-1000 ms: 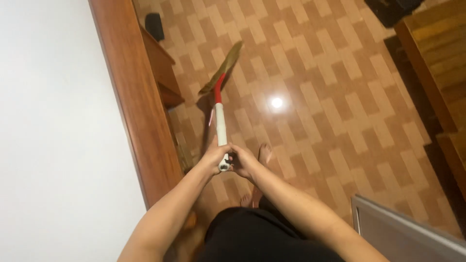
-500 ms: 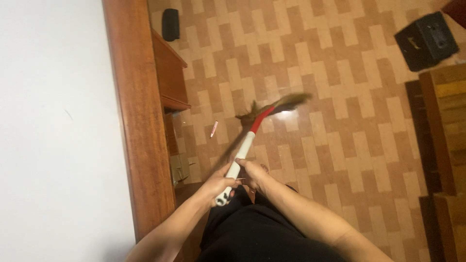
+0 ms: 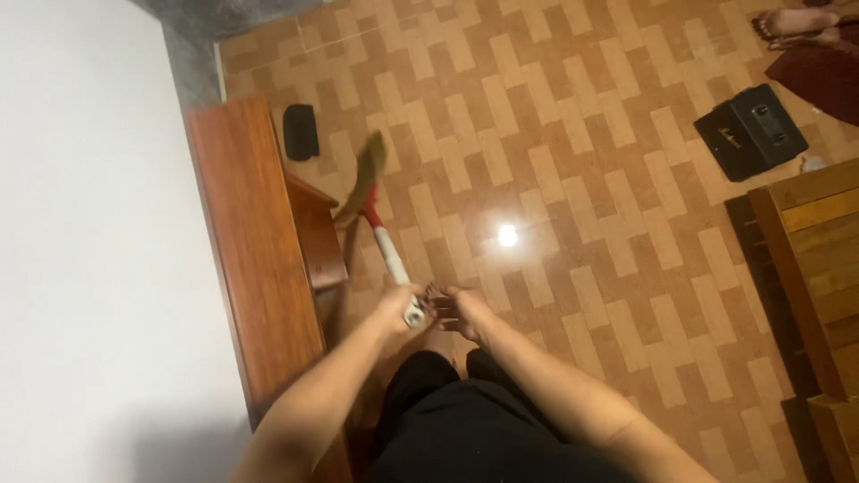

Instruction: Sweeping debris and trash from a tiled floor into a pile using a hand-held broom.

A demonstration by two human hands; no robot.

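Left hand (image 3: 398,304) wrapped around the butt end of the broom (image 3: 380,234), fingers clamped on the white grip. Right hand (image 3: 456,311) sits just beside the handle end, fingers spread and loosely curled; can't tell if they touch it. Handle runs away from the fingers, white then red, to the brown bristle head, blurred, low by the wooden cabinet (image 3: 255,259) on the left. Floor (image 3: 582,179) is glossy brick-pattern tile with a lamp glare spot. Small dark object (image 3: 300,132) by the cabinet, black box (image 3: 750,131) at upper right, wooden furniture (image 3: 810,268) on the right, white wall (image 3: 89,241) on the left
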